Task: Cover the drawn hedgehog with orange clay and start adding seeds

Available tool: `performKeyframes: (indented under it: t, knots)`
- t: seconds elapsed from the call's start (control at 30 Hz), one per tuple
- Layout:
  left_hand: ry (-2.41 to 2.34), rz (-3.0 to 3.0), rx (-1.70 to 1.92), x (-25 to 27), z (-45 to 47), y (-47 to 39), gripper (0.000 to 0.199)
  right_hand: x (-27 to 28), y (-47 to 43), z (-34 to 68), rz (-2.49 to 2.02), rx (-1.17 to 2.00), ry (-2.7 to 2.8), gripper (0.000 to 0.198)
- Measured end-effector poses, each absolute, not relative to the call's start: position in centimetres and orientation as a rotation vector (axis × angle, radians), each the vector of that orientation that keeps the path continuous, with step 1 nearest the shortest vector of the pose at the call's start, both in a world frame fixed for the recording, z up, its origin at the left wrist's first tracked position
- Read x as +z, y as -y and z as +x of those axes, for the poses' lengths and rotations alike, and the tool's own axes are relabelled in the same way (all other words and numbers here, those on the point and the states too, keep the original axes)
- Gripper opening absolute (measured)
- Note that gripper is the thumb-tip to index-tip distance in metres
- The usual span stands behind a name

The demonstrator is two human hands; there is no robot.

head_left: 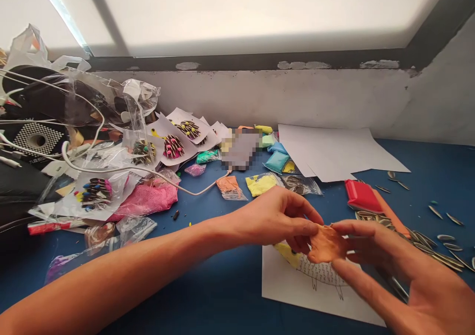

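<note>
A flattened, ragged-edged piece of orange modelling clay [325,245] is held up between my two hands. My left hand [276,216] pinches its left edge with thumb and fingertips. From the other side, the fingertips and thumb of my right hand [404,265] grip it. Just below lies a white sheet [284,290] with a pen drawing of an animal with short legs and a marked body. Yellow clay [287,254] covers one end of the drawing, partly hidden by my left hand.
Striped sunflower seeds [426,246] lie at the right by a red clay packet [362,196]. Further back are blank paper [330,149], an orange clay packet [230,187] and a pixelated device [241,149] on a white cable [148,169]. Seed-covered clay figures [96,194] and plastic bags crowd the left.
</note>
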State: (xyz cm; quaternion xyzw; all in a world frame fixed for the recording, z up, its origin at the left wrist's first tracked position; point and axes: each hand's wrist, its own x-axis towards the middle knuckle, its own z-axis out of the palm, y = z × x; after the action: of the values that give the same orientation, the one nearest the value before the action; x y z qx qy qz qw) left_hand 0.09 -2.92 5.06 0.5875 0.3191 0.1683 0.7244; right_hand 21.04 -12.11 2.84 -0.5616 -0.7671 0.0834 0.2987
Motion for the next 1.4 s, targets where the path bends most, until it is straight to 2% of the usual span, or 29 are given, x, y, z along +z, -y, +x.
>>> performKeyframes:
  t: [0.07,0.13,0.27,0.43,0.53,0.73,1.13,1.4]
  knots:
    - [-0.674,1.227,0.377,4.9,0.1,2.9,0.010,2.7,12.0,20.8,-1.358,-0.099,2.131,0.046]
    - [-0.640,1.178,0.385,4.8,0.0,2.9,0.011,2.6,12.0,20.7,-1.285,-0.302,2.160,0.045]
    - [-0.602,1.210,0.356,4.9,-0.2,3.1,0.016,2.2,11.8,21.2,-1.181,-0.455,2.229,0.037]
    - [-0.757,1.630,0.352,5.9,-0.6,3.0,0.030,2.3,11.4,21.9,-1.055,-0.515,2.320,0.030]
    - [-0.829,1.871,0.398,6.1,-0.8,2.6,0.028,2.5,11.6,21.4,-1.103,-0.571,2.285,0.023]
    - [-0.808,2.106,0.288,5.4,-1.0,2.0,0.038,2.0,12.2,20.9,-1.087,-0.506,2.355,0.026]
    - [-0.793,2.239,0.231,5.3,-1.0,1.9,0.031,1.5,12.4,20.3,-1.072,-0.605,2.448,0.015]
    - [-0.789,2.300,0.225,5.4,-1.0,2.1,0.030,1.6,12.2,19.6,-1.086,-0.651,2.410,0.016]
